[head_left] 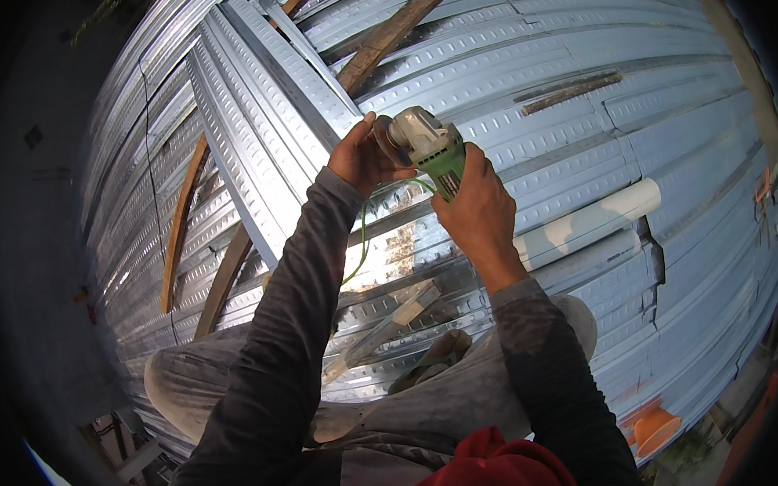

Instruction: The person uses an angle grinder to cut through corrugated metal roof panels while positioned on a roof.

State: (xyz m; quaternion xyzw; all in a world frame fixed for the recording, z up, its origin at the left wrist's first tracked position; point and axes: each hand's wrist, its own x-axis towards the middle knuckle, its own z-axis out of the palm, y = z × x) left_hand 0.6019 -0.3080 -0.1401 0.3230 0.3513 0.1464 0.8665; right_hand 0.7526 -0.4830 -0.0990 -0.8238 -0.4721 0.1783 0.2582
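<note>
“Green plastic filled the right hand (483, 216), didn't it?”

“Yes, its fingers were wrapped around the body of an angle grinder (443, 167), probably to bear the weight while the gear head (424, 129) pointed up and away from the person.”

“And the left hand (358, 159)?”

“Half curled at the round disc or guard (391, 139) beside that head, thumb above and fingers below. Whether it gripped or only cupped the part, one couldn't tell. Perhaps it was there to steady that side.”

“So where was the tool?”

“Raised between both hands, in front of the knees, clear of the metal. A green cord (364, 244) looped left from near its rear and hung slack, which likely let the tool tilt freely.”

“What lay beneath?”

“Ribbed metal decking panels (564, 53), with more long panels (264, 117) laid crosswise at the upper left. The person's knees (189, 377) were bent and spread, seemingly for balance.”

“And farther out?”

“A white tube (603, 217) rested on the decking to the right, along the ribs. A wooden plank (404, 33) slanted across the top, maybe as a support, and a curved board (183, 226) lay at the left. An orange object (656, 429) stood near the lower right edge; its kind was unclear.”
</note>
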